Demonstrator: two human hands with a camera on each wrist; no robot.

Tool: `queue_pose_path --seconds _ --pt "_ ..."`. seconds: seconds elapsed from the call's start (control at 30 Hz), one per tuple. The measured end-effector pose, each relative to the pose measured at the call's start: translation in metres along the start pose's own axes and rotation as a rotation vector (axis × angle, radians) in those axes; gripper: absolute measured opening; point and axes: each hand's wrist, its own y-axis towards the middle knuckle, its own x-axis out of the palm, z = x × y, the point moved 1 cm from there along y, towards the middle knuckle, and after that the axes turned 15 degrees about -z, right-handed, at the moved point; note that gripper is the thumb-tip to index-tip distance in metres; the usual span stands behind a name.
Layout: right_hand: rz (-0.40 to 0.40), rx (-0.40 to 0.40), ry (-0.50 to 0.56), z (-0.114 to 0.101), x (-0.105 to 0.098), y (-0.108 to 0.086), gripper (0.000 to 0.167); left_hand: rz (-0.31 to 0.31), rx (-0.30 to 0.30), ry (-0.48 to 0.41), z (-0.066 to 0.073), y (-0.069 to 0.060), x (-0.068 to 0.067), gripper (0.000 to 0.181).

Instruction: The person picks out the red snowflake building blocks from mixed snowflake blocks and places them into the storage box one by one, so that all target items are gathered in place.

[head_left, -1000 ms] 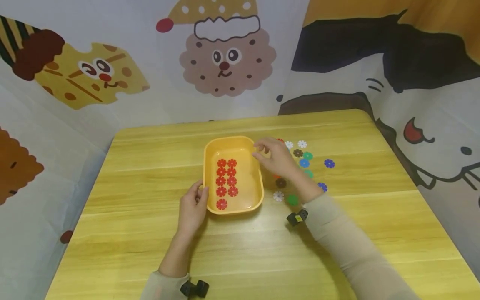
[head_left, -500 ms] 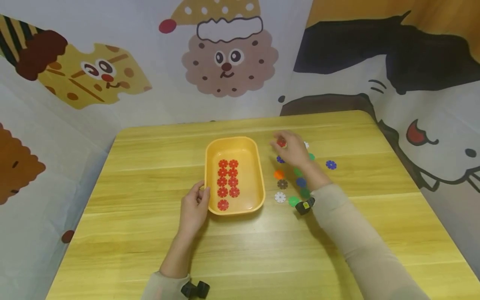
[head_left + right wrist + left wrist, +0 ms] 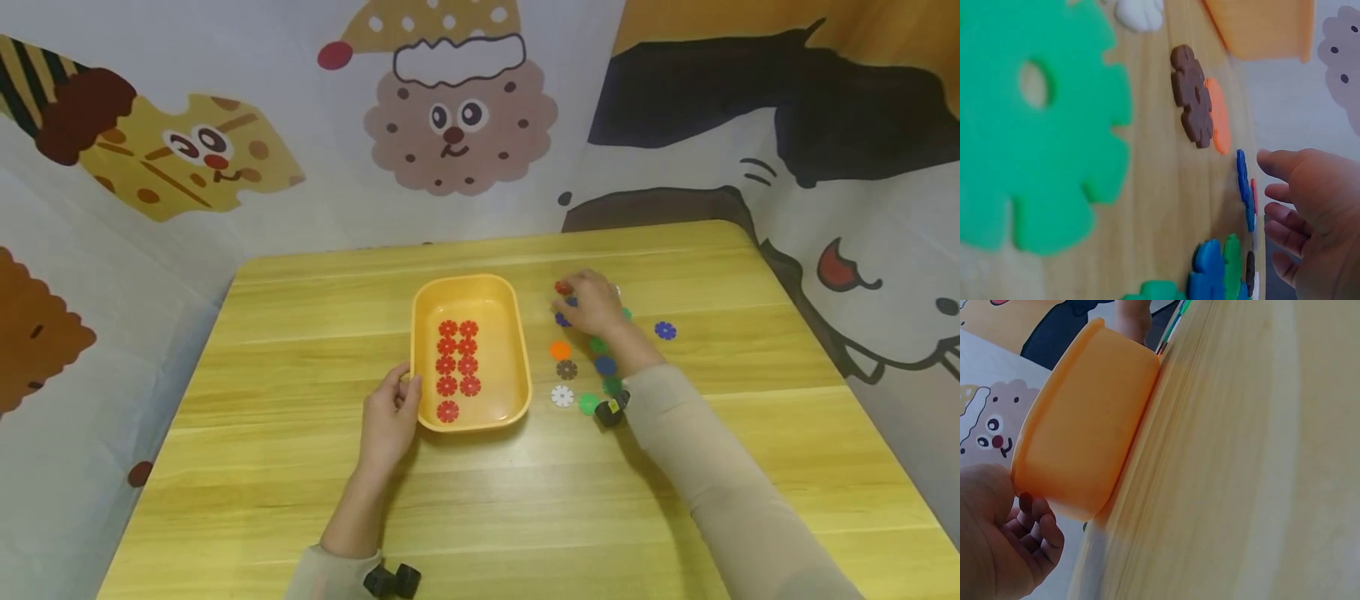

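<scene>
Red flower-shaped plastic discs (image 3: 446,365) lie in two columns inside a yellow-orange tray (image 3: 522,367). My left hand (image 3: 386,425) holds the tray's near left side; in the left wrist view its thumb and curled fingers grip the rim. Over the loose discs right of the tray hovers my right hand (image 3: 596,307), its fingers bent and apart. A red disc (image 3: 562,287) and a dark blue disc (image 3: 562,319) lie by its fingertips. Nothing shows between its fingers in the right wrist view. Some discs are hidden beneath that hand.
More discs lie around the right hand: an orange one (image 3: 560,350), a brown one (image 3: 566,370), a white one (image 3: 562,396), a bright green one (image 3: 588,404) and a blue one (image 3: 665,331) farther right. The wooden table (image 3: 300,333) meets a cartoon-printed cloth (image 3: 315,183) behind.
My right hand has moved from beside the tray's far right rim rightward to the loose discs, then shifted slightly further right. The left hand has stayed on the tray.
</scene>
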Motion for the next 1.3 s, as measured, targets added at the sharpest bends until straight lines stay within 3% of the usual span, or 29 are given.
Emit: queue_pose_path --seconds 0.23,0.57,0.73,1.17,1.3 --pt "-0.051 0.012 -0.056 -0.001 0.0 -0.001 0.054 0.0 -0.002 -0.003 -0.001 0.0 0.0 0.038" --pt "-0.14 -0.121 -0.053 -0.023 0.006 -0.007 0.031 0.003 -0.024 -0.008 0.003 0.0 -0.002 0.038" --pt "-0.142 -0.173 -0.068 -0.028 0.008 -0.007 0.027 0.003 -0.026 -0.005 0.002 0.0 -0.001 0.038" --pt "-0.221 -0.052 0.001 -0.026 0.007 -0.008 0.052 -0.005 -0.016 -0.009 0.0 0.0 0.0 0.038" --pt "-0.252 -0.051 0.01 -0.026 0.006 -0.01 0.045 -0.002 -0.01 -0.013 0.0 0.0 0.001 0.037"
